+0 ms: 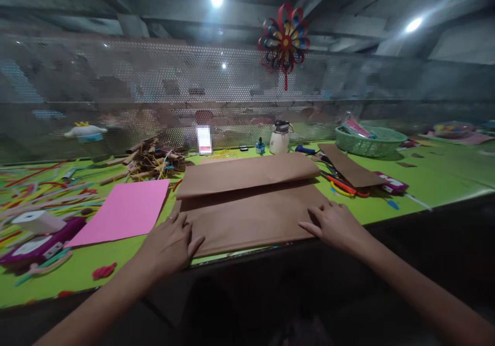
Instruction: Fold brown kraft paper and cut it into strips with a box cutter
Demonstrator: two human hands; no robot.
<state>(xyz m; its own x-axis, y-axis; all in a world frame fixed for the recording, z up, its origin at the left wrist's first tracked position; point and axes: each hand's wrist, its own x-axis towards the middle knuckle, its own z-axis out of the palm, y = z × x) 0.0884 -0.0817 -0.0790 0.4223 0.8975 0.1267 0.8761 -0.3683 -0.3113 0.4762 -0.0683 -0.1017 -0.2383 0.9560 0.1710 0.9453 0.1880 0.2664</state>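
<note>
A large sheet of brown paper (251, 201) lies on the green table (425, 181), its far part folded over toward me. My left hand (170, 243) rests flat on the sheet's near left corner, fingers spread. My right hand (332, 222) presses flat on the near right corner, fingers stretched out. Neither hand holds anything.
A pink sheet (127, 209) lies left of the brown paper. Sticks and strips (150, 160) are piled behind it. A white jug (280, 137), a green basket (369, 139), a brown paper piece (348, 168) and scissors (344, 186) stand to the right. A paper pinwheel (285, 39) hangs on the mesh screen.
</note>
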